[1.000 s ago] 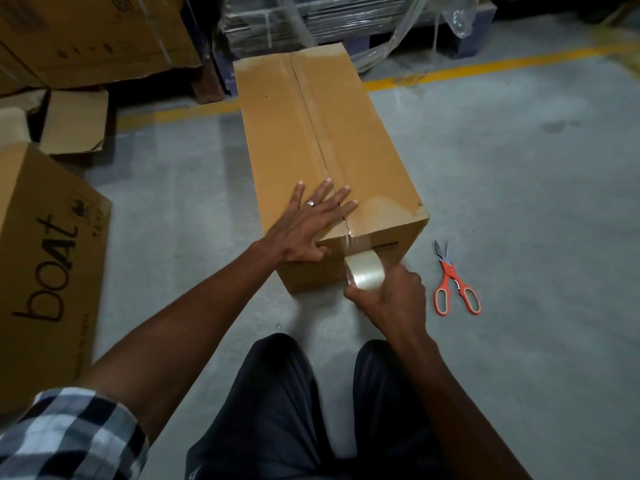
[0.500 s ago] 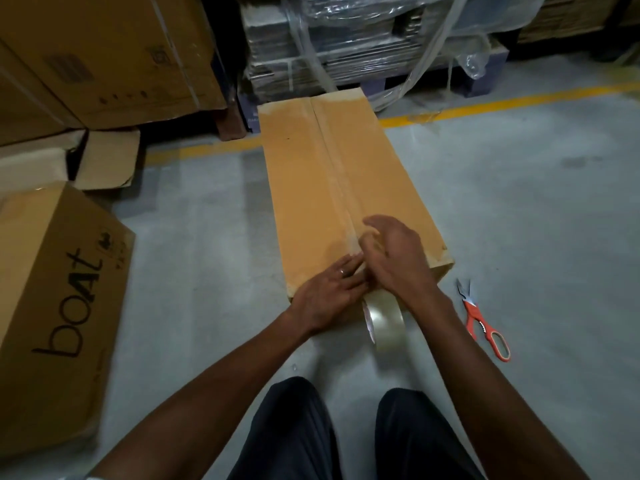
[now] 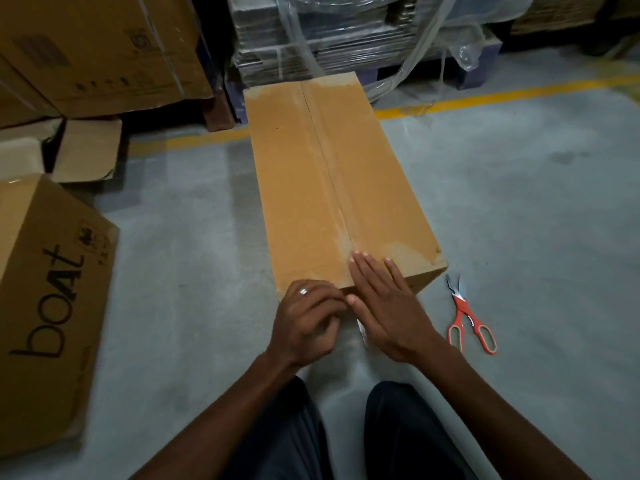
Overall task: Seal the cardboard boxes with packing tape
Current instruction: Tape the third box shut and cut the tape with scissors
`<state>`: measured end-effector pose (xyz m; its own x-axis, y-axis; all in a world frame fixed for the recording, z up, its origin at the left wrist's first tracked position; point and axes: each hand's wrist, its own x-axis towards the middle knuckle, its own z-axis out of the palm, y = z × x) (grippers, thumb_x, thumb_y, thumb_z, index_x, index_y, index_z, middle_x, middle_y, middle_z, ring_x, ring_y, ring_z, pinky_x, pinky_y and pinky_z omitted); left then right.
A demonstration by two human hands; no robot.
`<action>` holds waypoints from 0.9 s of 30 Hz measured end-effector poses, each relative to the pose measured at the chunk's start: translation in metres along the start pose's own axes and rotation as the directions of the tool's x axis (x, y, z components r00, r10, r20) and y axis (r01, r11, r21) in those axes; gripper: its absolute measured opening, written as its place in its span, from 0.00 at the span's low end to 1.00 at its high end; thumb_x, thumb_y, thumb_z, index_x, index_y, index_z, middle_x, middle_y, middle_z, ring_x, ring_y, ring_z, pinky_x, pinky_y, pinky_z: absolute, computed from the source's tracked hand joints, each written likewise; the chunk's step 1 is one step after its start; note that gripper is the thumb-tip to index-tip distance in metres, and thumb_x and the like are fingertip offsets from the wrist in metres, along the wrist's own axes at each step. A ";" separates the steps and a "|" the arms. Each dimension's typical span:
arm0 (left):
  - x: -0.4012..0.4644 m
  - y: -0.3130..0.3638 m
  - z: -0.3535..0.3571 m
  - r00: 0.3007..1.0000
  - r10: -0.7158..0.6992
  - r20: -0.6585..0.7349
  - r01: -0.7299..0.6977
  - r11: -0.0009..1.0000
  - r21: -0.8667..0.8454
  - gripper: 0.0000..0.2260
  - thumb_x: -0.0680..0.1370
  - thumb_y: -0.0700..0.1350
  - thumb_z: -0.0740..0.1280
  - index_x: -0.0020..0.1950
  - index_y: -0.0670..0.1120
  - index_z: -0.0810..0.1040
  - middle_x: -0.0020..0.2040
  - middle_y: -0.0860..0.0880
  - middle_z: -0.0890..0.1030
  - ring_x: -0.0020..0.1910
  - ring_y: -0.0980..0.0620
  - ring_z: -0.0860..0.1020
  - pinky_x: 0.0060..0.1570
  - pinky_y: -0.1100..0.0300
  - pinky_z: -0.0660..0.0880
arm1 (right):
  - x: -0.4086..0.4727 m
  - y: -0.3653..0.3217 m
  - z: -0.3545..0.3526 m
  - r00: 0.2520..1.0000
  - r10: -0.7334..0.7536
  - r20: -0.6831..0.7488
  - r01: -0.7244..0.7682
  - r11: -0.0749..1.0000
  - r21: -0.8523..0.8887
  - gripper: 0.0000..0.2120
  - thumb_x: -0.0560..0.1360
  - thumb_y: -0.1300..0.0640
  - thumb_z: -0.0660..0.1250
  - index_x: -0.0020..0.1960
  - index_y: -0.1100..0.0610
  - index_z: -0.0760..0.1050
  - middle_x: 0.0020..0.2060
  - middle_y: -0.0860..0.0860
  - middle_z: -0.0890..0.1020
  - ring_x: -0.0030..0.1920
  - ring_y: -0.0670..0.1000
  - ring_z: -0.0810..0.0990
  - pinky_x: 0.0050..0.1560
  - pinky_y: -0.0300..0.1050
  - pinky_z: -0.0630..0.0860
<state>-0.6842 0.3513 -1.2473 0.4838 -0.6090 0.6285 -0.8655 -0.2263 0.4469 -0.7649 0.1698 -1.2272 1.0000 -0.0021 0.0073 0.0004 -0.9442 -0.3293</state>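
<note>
We see the cardboard box [image 3: 332, 181] lying on the grey floor [image 3: 519, 209], stretching away in front of both hands. The right hand [image 3: 388, 306] lies flat with straight fingers on the near end of the box top, the fingertips just at the centre seam. The left hand [image 3: 308, 323] is just beside it, to its left, at the near edge of the box; its fingers are curled, but we cannot tell what they pinch. Under the right hand a small shiny piece shows; we cannot tell whether it is the tape. The orange scissors [image 3: 467, 323] lie on the floor near the right hand, on its right side. Well to the left of the left hand stands another box printed "boat" [image 3: 45, 306].
</note>
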 end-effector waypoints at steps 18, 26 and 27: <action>-0.018 0.053 0.072 0.524 -0.819 0.234 0.762 0.328 -0.559 0.19 0.76 0.57 0.71 0.65 0.56 0.76 0.65 0.47 0.77 0.61 0.54 0.79 0.57 0.60 0.78 | -0.076 -0.019 0.042 0.838 0.544 -0.034 -0.253 0.444 0.860 0.11 0.82 0.52 0.67 0.64 0.49 0.80 0.53 0.41 0.85 0.55 0.40 0.83 0.53 0.34 0.78; -0.036 0.052 0.073 0.445 -0.816 0.368 0.872 0.301 -0.386 0.26 0.72 0.63 0.69 0.68 0.59 0.72 0.65 0.50 0.68 0.63 0.54 0.72 0.56 0.62 0.71 | -0.075 0.008 0.038 0.892 0.436 0.119 -0.318 0.418 0.851 0.09 0.82 0.47 0.66 0.54 0.47 0.84 0.42 0.40 0.86 0.46 0.39 0.83 0.44 0.30 0.73; -0.035 0.052 0.076 0.427 -0.810 0.402 0.872 0.252 -0.419 0.23 0.74 0.59 0.70 0.68 0.58 0.72 0.64 0.50 0.71 0.62 0.53 0.74 0.53 0.63 0.72 | -0.074 0.010 0.041 0.887 0.441 0.138 -0.334 0.405 0.851 0.09 0.82 0.47 0.67 0.54 0.47 0.84 0.42 0.39 0.85 0.46 0.38 0.83 0.44 0.29 0.73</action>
<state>-0.7557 0.3033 -1.2943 0.8556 -0.3818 -0.3494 0.2583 -0.2700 0.9276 -0.8389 0.1737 -1.2697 0.8881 -0.3725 -0.2694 -0.3275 -0.1014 -0.9394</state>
